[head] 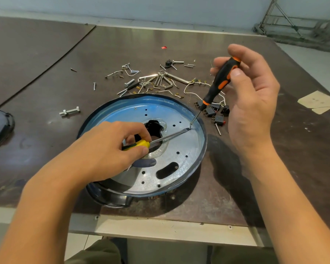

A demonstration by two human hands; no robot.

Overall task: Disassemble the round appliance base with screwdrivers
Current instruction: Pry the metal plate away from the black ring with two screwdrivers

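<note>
Base [179, 149] 1x, round, mid-frame on table [46, 73], metal plate up. 2 drivers: yellow screwdriver [139, 144] gripped in L hand [107, 149], blade flat across plate, tip at 1 screw [191, 124] near right rim; black/orange screwdriver [220, 80] pinched by R hand [251, 96] fingertips, tip on same screw. 1 bolt [70, 111] left of base; hex keys [160, 80], switches [211, 111] above, count unclear

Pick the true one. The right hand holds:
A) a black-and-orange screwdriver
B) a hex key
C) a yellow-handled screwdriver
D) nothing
A: the right hand grips the black-and-orange screwdriver by its handle, tip down on the round base, while the yellow-handled screwdriver is in the left hand.
</note>
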